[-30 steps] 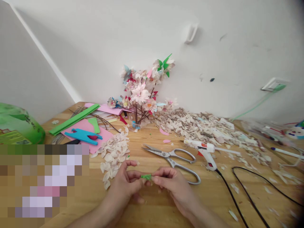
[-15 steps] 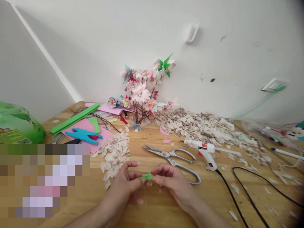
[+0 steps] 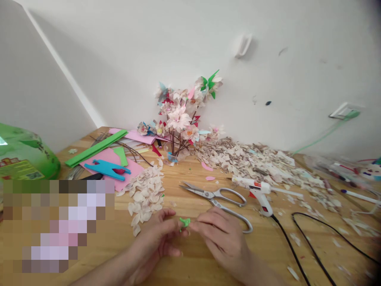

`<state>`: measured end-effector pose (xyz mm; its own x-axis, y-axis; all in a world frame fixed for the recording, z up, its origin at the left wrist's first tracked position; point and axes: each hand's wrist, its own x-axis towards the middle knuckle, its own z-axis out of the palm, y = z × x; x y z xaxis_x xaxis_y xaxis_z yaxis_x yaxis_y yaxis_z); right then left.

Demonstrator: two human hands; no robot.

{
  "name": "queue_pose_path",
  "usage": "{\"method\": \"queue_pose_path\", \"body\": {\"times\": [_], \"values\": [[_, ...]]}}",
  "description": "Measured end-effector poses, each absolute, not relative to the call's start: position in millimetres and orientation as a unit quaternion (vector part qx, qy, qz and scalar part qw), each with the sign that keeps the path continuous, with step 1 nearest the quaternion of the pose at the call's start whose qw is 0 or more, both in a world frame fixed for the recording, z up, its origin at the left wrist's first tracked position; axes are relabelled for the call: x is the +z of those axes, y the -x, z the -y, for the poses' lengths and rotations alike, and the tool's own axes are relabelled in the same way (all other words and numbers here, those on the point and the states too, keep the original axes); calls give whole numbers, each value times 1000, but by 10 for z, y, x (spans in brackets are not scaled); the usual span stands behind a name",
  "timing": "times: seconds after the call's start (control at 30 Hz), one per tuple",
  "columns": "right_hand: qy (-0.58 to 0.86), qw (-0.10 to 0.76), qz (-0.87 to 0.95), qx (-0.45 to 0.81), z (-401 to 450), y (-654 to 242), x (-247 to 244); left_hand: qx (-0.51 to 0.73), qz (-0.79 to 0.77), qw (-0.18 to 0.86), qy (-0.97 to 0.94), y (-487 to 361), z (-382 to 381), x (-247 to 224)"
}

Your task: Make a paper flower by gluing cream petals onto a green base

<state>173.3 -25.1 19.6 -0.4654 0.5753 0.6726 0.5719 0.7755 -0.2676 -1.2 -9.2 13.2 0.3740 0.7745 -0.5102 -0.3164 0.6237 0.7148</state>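
A small crumpled green piece (image 3: 185, 223) is between my two hands, low in the middle of the view. My left hand (image 3: 162, 234) pinches its left side with thumb and forefinger, the lower fingers loosely curled. From the right, the fingertips of my right hand (image 3: 222, 234) close on its other side. Silver scissors (image 3: 212, 194) lie with blades apart just beyond my right hand. A pile of pale petals (image 3: 147, 190) lies beyond my left hand. Farther back, a bunch of handmade flowers (image 3: 178, 118) stands in a small clear holder.
A white glue gun (image 3: 258, 190) with a black cable (image 3: 290, 242) lies at the right. Dry scraps (image 3: 253, 159) are heaped behind it. Pink sheets (image 3: 133, 172), a green strip (image 3: 97, 148) and a blue piece (image 3: 107, 170) lie at the left, near a green package (image 3: 26, 155).
My right hand has turned over the green piece, its fingers now drawn closer together. The green piece looks more bunched and raised. The whole view has shifted slightly.
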Motion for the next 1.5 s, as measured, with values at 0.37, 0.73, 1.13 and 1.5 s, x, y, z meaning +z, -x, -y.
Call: {"method": "queue_pose_path", "body": {"times": [0.37,0.73,1.13,1.5], "values": [[319,387,865,-25,262,-1759,243,328,-389,824,-251,27,94,110],[320,390,860,-78,272,-1695,288,364,-413,782,-292,9,87,135],[332,387,857,-77,265,-1687,280,392,-422,744,-338,-5,78,125],[383,359,851,-17,295,-1684,238,419,-419,657,-467,-43,83,-37]]}}
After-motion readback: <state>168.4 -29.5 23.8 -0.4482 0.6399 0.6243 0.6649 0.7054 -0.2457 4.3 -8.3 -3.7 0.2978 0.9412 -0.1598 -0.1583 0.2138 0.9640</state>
